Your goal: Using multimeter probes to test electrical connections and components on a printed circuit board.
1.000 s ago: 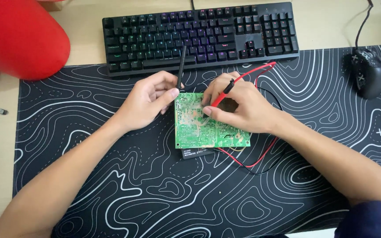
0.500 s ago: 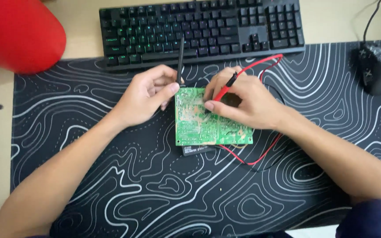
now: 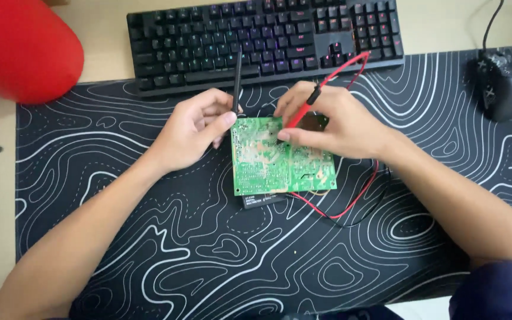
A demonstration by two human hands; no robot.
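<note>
Fingers (image 3: pixel 227 120) pinching black probe (image 3: pixel 237 80), circuit board (image 3: pixel 262 163).

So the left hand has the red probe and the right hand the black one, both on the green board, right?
No, swapped. The head view shows the left hand holding the black probe and the right hand holding the red probe; both are on the green board.

Black keyboard (image 3: pixel 265 41) at mat's top edge; black mouse (image 3: pixel 499 83) right; red rounded object (image 3: pixel 19 47) top left.
</note>
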